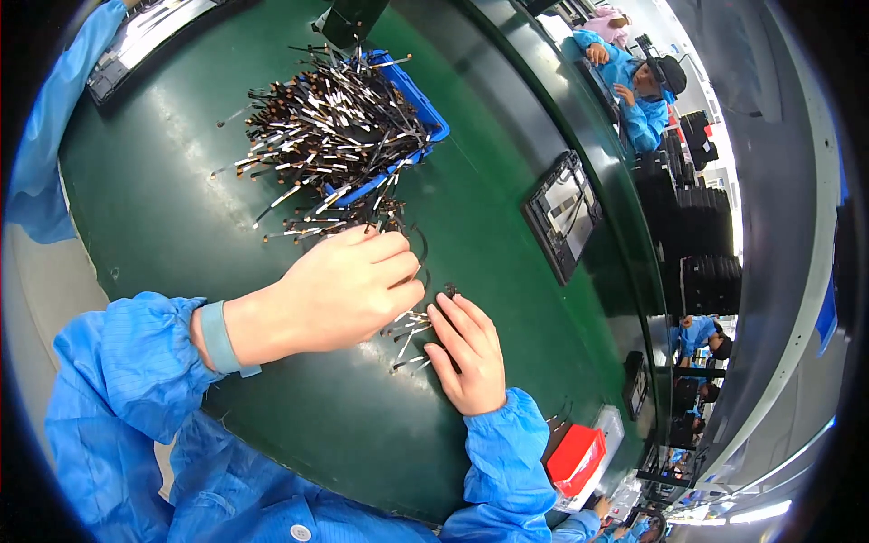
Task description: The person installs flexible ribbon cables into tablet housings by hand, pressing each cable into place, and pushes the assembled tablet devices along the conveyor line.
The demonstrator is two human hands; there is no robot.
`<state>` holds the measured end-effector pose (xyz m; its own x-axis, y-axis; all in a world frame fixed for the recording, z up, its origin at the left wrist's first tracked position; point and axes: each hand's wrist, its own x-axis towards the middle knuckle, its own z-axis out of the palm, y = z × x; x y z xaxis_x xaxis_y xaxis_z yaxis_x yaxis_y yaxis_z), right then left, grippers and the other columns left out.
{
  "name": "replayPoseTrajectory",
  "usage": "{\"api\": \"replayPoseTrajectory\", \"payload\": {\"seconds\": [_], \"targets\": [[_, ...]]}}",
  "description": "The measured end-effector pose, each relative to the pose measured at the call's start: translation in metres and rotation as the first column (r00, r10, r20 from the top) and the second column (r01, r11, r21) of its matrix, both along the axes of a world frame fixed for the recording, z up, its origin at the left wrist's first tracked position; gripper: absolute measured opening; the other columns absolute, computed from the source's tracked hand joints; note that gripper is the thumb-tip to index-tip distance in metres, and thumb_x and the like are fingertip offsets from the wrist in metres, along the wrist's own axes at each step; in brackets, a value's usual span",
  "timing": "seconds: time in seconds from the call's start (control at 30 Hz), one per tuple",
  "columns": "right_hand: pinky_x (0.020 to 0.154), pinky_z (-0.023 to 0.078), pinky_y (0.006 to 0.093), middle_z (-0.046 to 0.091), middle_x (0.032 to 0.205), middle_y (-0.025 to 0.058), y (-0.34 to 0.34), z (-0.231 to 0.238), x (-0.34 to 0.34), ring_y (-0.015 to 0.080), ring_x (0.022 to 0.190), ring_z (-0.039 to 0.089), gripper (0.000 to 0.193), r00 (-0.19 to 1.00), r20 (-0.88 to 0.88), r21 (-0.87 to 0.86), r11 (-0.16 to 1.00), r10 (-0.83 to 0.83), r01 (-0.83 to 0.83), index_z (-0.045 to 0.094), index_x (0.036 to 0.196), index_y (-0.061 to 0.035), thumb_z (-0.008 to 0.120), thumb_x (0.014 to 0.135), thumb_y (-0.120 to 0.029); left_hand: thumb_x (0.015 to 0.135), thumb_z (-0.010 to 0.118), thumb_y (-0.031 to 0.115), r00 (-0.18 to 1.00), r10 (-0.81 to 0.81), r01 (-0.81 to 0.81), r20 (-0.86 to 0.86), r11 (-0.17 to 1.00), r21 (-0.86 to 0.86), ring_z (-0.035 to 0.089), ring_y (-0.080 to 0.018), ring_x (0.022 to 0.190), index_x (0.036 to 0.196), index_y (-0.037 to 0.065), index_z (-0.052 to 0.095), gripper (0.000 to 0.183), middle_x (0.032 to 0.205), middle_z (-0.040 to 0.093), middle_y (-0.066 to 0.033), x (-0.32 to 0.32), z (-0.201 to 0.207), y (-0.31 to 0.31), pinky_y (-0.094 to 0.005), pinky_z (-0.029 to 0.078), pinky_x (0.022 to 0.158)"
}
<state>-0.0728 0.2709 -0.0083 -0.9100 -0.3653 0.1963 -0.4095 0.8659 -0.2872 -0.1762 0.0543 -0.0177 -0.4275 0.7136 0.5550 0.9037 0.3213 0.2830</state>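
Note:
A heap of thin black-and-white flex cables with coppery ends overfills a blue bin on the green table. My left hand is at the near edge of the heap, its fingers curled together and the tips hidden beneath it. Beside it a dark cable curves up from the table. To the right, my right hand lies on the table, fingers stretched out. Several loose cables lie between the two hands, near the right fingers.
A flat device frame lies at the right, another at the far left near a co-worker's blue sleeve. A red bin stands at the lower right. Co-workers sit along the line beyond the right edge, near black stacks.

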Motion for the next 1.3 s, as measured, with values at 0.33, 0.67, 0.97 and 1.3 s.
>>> {"api": "replayPoseTrajectory", "payload": {"seconds": [0.33, 0.67, 0.97, 1.3], "targets": [[0.099, 0.043, 0.0444, 0.058, 0.129, 0.0124, -0.012, 0.004, -0.016, 0.0313, 0.120, 0.054, 0.043, 0.998, -0.045, -0.029, 0.999, 0.042, -0.044, 0.065, 0.119, -0.0046, 0.073, 0.078, -0.014, 0.074, 0.064, 0.012, 0.998, 0.064, -0.063, 0.020, 0.997, -0.040, 0.058, -0.0226, 0.103, 0.095, 0.005, 0.067, 0.022, 0.105, 0.062, -0.0057, -0.004, -0.007, 0.002, -0.0350, 0.048, 0.080], [0.098, 0.044, 0.0451, 0.068, 0.111, 0.0085, -0.007, 0.004, -0.015, 0.0289, 0.110, 0.060, 0.031, 0.997, -0.069, -0.129, 0.991, 0.038, -0.047, 0.072, 0.105, -0.0054, 0.074, 0.074, -0.010, 0.074, 0.065, 0.009, 0.975, -0.170, 0.169, 0.144, 0.985, 0.019, 0.058, -0.0238, 0.110, 0.088, 0.006, 0.069, 0.015, 0.109, 0.064, -0.0061, -0.006, -0.008, -0.003, -0.0360, 0.049, 0.086], [0.107, 0.035, 0.0482, 0.057, 0.133, 0.0086, -0.007, 0.005, -0.028, 0.0293, 0.127, 0.050, 0.043, 0.995, 0.051, 0.018, 0.996, 0.085, -0.086, 0.062, 0.124, -0.0078, 0.069, 0.084, -0.018, 0.074, 0.065, 0.008, 0.991, -0.029, 0.035, 0.131, 0.999, -0.042, 0.060, -0.0224, 0.106, 0.088, 0.008, 0.070, 0.015, 0.107, 0.065, -0.0044, -0.012, -0.004, -0.006, -0.0359, 0.049, 0.086], [0.107, 0.035, 0.0489, 0.058, 0.133, 0.0096, 0.005, 0.010, -0.005, 0.0299, 0.127, 0.051, 0.044, 0.990, 0.116, 0.012, 0.997, 0.080, -0.082, 0.064, 0.124, -0.0085, 0.071, 0.082, -0.017, 0.072, 0.064, 0.011, 0.994, -0.051, 0.060, 0.099, 0.994, -0.093, 0.060, -0.0214, 0.105, 0.084, 0.007, 0.070, 0.013, 0.103, 0.065, -0.0054, -0.010, -0.003, -0.007, -0.0341, 0.049, 0.083]]}}
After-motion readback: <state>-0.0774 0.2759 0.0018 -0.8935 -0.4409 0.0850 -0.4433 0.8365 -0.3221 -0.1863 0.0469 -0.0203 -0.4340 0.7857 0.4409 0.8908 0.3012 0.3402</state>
